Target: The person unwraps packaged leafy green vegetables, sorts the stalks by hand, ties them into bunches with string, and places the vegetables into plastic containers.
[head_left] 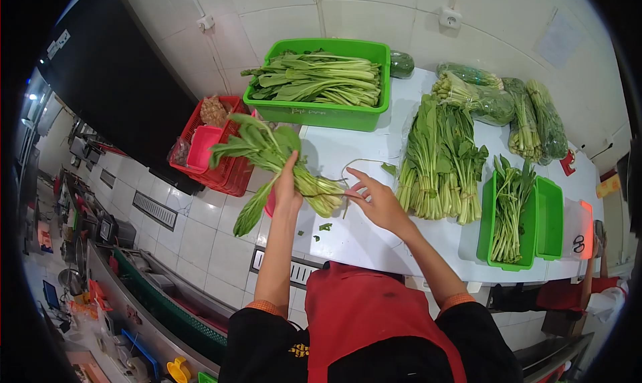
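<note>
My left hand (288, 182) is wrapped round a bunch of leafy greens (264, 146), held above the near left part of the white table (338, 146). Its leaves point up and left, its pale cut stems toward my right hand (380, 206). Just off those stem ends, the right thumb and fingers pinch a thin brownish strand (352, 195). A slender curved stalk (364, 160) with a small leaf runs behind these fingers. Right of that hand, tied bunches of greens (435, 166) lie side by side.
A green tub (314, 113) piled with greens stands at the back. Wrapped bundles (478, 102) lie back right. Near right are a smaller green tub (486, 229), an empty-looking one (550, 219) and scissors (578, 243). Red crates (231, 176) stand left; another person (595, 293) is far right.
</note>
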`<state>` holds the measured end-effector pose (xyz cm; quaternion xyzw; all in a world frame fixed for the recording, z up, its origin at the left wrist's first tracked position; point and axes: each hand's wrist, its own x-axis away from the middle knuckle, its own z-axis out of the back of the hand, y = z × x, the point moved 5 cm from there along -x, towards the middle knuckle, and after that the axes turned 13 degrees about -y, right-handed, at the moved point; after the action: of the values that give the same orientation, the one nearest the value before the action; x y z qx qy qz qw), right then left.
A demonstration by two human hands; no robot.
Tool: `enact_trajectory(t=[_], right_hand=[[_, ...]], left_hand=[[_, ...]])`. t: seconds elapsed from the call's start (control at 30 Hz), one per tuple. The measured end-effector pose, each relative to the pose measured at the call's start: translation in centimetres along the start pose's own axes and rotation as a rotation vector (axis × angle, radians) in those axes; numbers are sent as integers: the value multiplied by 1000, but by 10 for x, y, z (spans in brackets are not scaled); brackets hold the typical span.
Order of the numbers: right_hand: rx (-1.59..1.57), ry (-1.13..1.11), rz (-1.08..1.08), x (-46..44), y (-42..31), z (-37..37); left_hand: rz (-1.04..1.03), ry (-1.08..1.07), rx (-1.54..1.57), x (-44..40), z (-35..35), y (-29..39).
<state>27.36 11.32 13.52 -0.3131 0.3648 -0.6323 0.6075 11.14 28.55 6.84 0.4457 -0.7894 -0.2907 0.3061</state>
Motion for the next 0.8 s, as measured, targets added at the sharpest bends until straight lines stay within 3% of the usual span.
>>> enact_trajectory(t=[0.07,0.13,0.2,0.33,0.4,0.53,0.6,0.67,0.73,0.8], right_hand=[[-212,-84,82,-8,2,-7],[-207,-127,92,-9,-6,-2],[68,-54,99,-9,-8,3],[215,71,258,-6,15,-5],[-392,213,-90,1,42,6],[-502,486,-21,8,63,32],[-451,509,-19,5,60,42],[-235,668,-48,8,60,62],[-212,671,-51,5,72,81],[116,684,-207,9,74,100]], left_hand=[[67,-85,15,6,-15,-12],[94,-101,11,9,-21,-18],[77,-209,-127,14,-32,-22],[155,-225,-54,35,-60,-23],[177,-242,-21,28,-54,-15],[180,-316,284,16,-38,7],[196,-295,426,1,-24,10],[184,-327,405,-8,-15,9],[172,-135,276,2,-21,16],[139,-135,253,2,-23,18]])
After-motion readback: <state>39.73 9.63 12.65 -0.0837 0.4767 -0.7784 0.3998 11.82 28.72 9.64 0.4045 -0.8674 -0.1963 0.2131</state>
